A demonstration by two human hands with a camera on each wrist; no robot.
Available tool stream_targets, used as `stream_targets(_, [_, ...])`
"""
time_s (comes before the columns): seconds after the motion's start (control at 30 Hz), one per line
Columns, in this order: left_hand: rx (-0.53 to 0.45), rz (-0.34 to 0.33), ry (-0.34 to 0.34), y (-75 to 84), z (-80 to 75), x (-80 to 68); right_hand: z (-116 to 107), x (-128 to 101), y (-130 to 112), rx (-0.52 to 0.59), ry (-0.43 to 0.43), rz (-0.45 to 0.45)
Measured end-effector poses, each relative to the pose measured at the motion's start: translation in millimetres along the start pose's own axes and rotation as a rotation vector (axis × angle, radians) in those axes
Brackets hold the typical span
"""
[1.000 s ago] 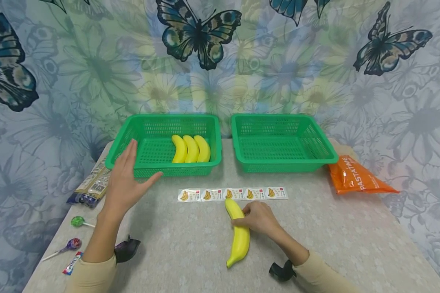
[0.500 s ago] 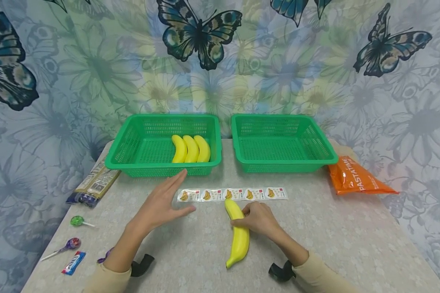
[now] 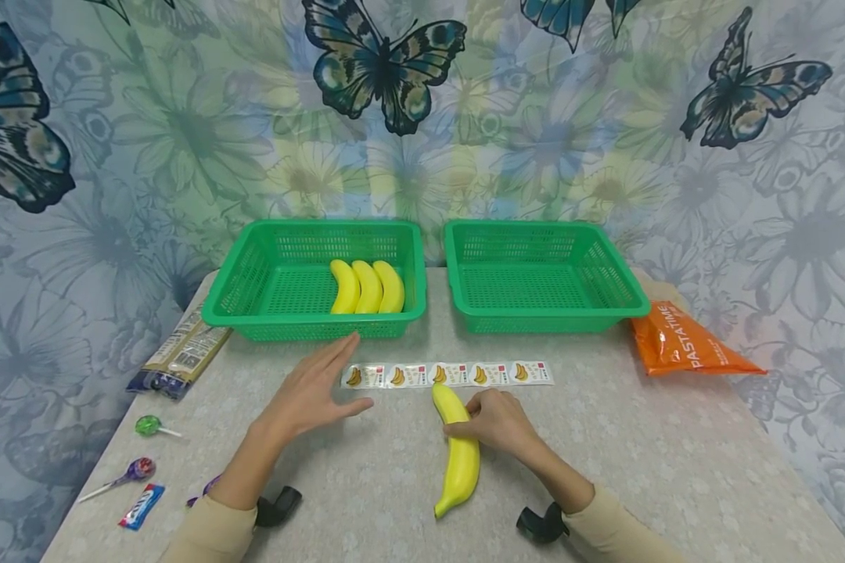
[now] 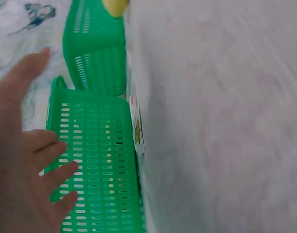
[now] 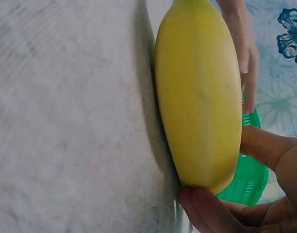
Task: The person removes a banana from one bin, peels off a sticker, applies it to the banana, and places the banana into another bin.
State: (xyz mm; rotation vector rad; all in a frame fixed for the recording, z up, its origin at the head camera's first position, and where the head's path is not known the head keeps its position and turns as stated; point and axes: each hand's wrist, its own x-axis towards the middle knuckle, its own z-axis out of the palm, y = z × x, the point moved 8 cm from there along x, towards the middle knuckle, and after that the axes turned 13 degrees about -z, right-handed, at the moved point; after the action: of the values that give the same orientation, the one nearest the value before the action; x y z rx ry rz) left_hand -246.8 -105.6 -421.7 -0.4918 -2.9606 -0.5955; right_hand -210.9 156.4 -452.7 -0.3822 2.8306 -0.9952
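My right hand (image 3: 498,421) holds a yellow banana (image 3: 459,465) between thumb and fingers at its upper half. The banana lies lengthwise on the table, stem toward me, its far tip at the edge of a sticker strip (image 3: 490,374) printed with bananas. In the right wrist view the banana (image 5: 199,97) fills the middle, thumb on one side and fingertips at its lower end. My left hand (image 3: 310,395) hovers left of the strip with fingers extended, holding nothing. In the left wrist view its spread fingers (image 4: 56,177) overlap a green basket (image 4: 95,160).
A green basket (image 3: 232,317) at the back left holds three bananas (image 3: 368,287). Another green basket (image 3: 535,322) stands right of it. An orange pasta bag (image 3: 690,340) lies far right. Along the left edge are a foil packet (image 3: 183,356), lollipops (image 3: 141,469) and a small candy (image 3: 141,507).
My left hand has moved from beside the left basket to the right and toward me, stopping near the sticker strip. The right hand and its banana have stayed in place.
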Motion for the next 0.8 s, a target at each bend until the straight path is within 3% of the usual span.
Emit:
stream_targets(0.37, [0.113,0.016,-0.023,-33.1,26.5,3.9,0,0,0,0.021,-0.008,0.009])
stream_targets(0.8, [0.132,-0.02,-0.111,-44.6,40.2,0.9,1,1,0,0.016,-0.014,0.011])
